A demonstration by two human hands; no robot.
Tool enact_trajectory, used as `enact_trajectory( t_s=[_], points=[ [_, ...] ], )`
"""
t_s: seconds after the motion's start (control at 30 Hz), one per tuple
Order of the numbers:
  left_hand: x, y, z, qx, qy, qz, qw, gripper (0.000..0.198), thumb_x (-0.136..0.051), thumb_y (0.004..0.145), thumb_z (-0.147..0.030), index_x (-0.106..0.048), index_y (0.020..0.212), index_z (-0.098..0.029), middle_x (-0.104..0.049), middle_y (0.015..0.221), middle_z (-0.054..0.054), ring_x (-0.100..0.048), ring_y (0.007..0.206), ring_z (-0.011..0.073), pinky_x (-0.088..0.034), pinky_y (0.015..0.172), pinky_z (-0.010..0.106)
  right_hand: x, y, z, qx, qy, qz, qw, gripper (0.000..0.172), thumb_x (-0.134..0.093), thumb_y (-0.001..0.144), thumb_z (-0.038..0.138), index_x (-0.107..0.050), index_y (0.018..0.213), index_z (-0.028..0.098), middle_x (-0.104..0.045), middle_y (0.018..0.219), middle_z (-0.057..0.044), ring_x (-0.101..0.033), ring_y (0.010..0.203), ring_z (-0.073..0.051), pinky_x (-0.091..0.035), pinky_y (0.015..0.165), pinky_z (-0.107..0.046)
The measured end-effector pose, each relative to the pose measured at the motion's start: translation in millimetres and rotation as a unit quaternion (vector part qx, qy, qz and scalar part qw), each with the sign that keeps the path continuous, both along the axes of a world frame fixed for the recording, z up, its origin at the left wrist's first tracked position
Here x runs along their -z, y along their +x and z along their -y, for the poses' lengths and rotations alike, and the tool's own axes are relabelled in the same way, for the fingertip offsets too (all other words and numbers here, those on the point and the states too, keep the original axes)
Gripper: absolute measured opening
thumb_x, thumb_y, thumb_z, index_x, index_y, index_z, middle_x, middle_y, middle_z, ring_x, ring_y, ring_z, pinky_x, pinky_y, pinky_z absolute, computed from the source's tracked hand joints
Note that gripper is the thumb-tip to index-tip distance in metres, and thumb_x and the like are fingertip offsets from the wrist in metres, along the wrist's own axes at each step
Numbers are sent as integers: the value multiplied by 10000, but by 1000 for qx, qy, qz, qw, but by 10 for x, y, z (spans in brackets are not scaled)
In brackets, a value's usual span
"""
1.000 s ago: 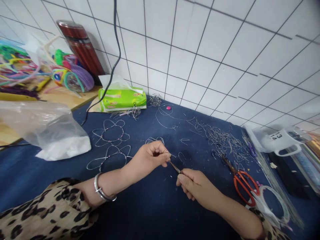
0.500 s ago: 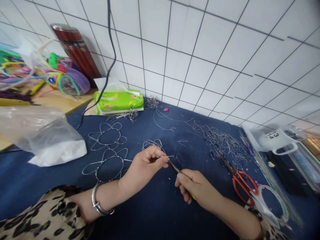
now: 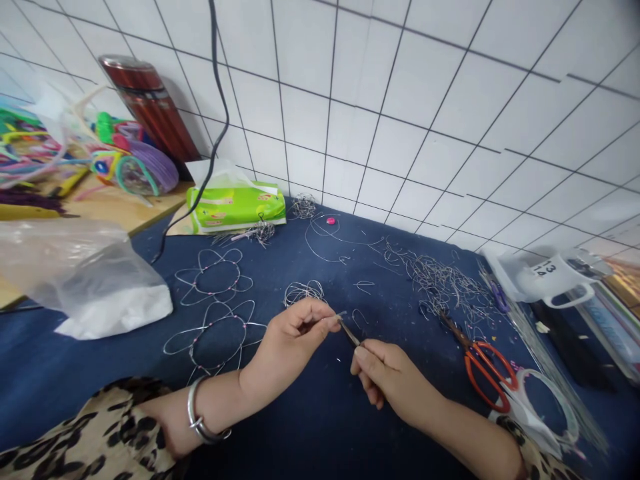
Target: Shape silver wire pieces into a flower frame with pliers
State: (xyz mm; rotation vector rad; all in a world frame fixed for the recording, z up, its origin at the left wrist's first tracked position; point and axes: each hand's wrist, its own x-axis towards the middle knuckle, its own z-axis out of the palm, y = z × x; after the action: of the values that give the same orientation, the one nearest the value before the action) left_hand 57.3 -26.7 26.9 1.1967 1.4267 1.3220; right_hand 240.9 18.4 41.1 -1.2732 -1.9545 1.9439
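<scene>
Between the thumb and forefinger of my left hand [image 3: 303, 330] is pinched a short thin wire [image 3: 342, 314], its end poking out to the right. My right hand [image 3: 387, 373] is closed around pliers [image 3: 351, 333], whose narrow jaws meet the wire right at my left fingertips. Most of the handles are hidden in my palm. Just behind my left hand lies a small bundle of looped wire [image 3: 304, 291]. To its left rest two flower-shaped wire rings with pink beads, an upper ring [image 3: 215, 275] and a lower ring [image 3: 217, 333].
Orange-handled scissors [image 3: 487, 373] lie at the right beside a tangle of wire scraps [image 3: 445, 283]. A white jug [image 3: 550, 280] stands farther right. Green tissues [image 3: 237, 205], a plastic bag [image 3: 90, 280] and a red flask [image 3: 150, 110] are at the left. A black cable [image 3: 220, 100] hangs in front.
The wire end at my left fingertips sticks out less far and now tilts upward. My left hand has shifted slightly right, and the pliers' jaws have moved up against the wire.
</scene>
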Motion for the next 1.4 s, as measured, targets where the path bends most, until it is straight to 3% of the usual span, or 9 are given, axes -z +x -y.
enact_trajectory(
  t_s=[0.17, 0.6, 1.4],
  points=[
    [-2, -7, -16, 3, -9, 5, 1000, 107, -540, 821, -278, -574, 851, -181, -628, 783, 15, -575, 736, 130, -473, 666, 252, -18, -5, -1, -13, 31, 6, 999, 375, -358, 880, 477, -516, 776, 154, -426, 541, 44, -418, 442, -52, -357, 415, -157],
    [-45, 3, -16, -17, -10, -5, 1000, 146, -559, 808, -319, -564, 836, -176, -619, 789, 16, -577, 748, 133, -472, 665, 253, -23, -14, 45, -7, 43, 11, 999, 373, -357, 869, 494, -507, 808, 158, -473, 654, 17, -505, 525, -77, -416, 453, -180],
    [-13, 11, -29, -11, 1, 22, 1000, 96, -536, 817, -271, -552, 849, -182, -634, 800, 20, -585, 752, 131, -478, 648, 243, -1, -13, 49, -1, 35, 3, 999, 369, -357, 873, 485, -504, 806, 152, -473, 648, 15, -506, 531, -80, -423, 448, -182]
  ],
)
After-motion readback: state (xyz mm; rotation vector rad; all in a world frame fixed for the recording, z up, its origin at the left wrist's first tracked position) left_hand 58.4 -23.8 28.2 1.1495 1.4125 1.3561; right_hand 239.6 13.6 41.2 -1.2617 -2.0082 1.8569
